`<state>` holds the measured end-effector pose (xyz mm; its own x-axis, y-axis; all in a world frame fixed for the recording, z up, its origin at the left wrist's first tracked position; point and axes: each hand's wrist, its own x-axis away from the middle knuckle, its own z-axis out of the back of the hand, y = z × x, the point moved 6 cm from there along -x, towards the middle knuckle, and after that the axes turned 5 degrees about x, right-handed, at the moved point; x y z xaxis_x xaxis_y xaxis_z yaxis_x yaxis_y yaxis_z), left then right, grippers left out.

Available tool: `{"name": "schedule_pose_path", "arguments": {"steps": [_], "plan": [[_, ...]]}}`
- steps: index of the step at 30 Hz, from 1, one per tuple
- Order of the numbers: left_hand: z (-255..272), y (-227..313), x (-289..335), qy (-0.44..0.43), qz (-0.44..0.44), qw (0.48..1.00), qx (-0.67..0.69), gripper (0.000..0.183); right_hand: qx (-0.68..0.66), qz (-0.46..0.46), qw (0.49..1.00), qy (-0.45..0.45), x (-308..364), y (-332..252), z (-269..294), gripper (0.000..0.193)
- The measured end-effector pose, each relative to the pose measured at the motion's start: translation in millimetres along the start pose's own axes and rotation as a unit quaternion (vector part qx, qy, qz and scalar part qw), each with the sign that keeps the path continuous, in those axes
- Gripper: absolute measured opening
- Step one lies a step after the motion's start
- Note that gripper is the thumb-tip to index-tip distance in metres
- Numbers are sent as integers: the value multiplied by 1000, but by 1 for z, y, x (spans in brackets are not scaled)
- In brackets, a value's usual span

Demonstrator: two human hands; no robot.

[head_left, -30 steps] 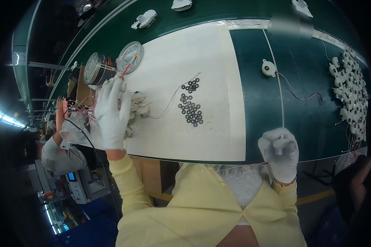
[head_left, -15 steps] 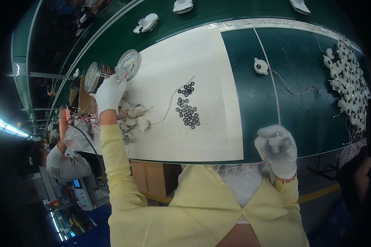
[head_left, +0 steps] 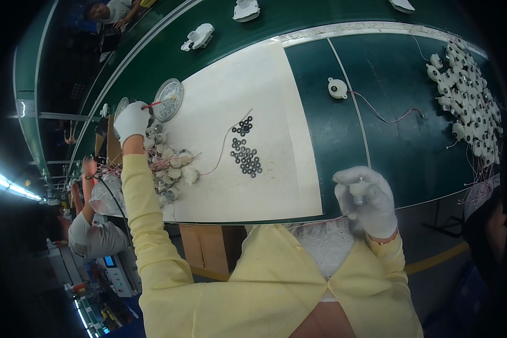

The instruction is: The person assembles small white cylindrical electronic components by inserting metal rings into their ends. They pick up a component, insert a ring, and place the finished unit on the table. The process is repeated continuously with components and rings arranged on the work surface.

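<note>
The left hand, gloved white, reaches to the upper left of the frame, pinching a thin red stick whose tip lies over a shallow round dish; what the dish holds is too small to tell. The right hand, low and right of centre, is clenched around a small white part. To my eye the stick wants a light, steady dab, wrist clear of the wired parts heaped just below. Black rings lie loose on the white mat on the table, not in any container.
</note>
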<state>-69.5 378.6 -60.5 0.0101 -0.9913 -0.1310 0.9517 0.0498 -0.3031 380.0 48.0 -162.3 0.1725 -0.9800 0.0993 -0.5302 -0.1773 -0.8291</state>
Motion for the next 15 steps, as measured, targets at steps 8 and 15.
{"name": "schedule_pose_path", "arguments": {"steps": [8, 15], "plan": [[24, -3, -18, 36, 33, 995, 85, 31, 23, -14, 1000, 2, 1, -3, 0, 67], [11, 12, -29, 38, -48, 991, -115, 33, 19, -9, 1000, -1, 1, -5, -2, 67]]}}
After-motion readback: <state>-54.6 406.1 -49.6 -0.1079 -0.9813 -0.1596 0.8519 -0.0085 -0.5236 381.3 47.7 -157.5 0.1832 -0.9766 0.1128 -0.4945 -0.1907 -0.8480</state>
